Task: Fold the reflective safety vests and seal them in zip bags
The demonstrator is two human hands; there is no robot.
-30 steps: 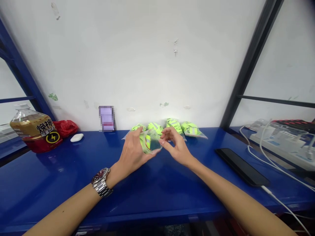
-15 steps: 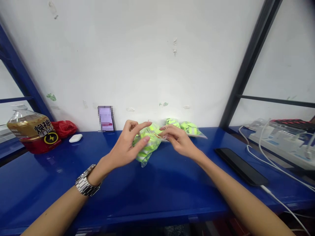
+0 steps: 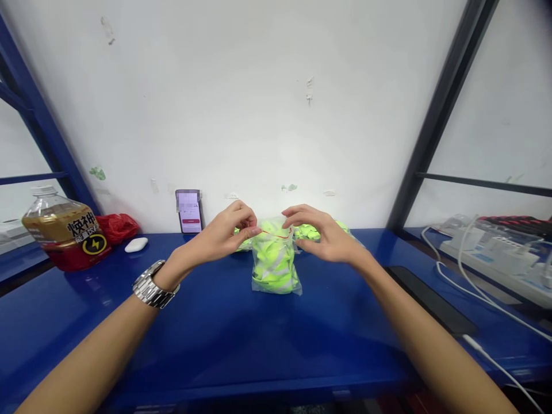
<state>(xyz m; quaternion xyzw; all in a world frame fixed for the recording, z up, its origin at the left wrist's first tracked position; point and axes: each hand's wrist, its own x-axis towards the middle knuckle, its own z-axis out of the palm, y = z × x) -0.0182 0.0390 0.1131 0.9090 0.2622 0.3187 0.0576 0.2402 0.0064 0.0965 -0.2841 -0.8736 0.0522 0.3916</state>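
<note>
A clear zip bag (image 3: 276, 267) with a folded neon yellow-green cloth with silvery strips inside stands in front of me, its red seal line near the top. My left hand (image 3: 226, 231) pinches the bag's upper left edge between thumb and fingers. At the upper right corner, my right hand (image 3: 328, 237) has its thumb and fingers apart; its fingertips are close to the bag's edge. Another bag of the same cloth (image 3: 307, 232) lies behind, partly covered by my right hand. More neon cloth (image 3: 242, 244) shows beneath my left hand.
On the blue table (image 3: 215, 339), a big drink bottle (image 3: 64, 230), a red plastic bag (image 3: 117, 227) and a white earbud case (image 3: 136, 245) are at left. A lit phone (image 3: 188, 211) leans on the wall. A dark phone (image 3: 431, 299), its cable and power strips (image 3: 500, 253) are at right.
The bag has turned from tilted to upright, its front facing me. My left hand has closed on its upper edge, while my right hand's fingers have spread. The view has shifted slightly.
</note>
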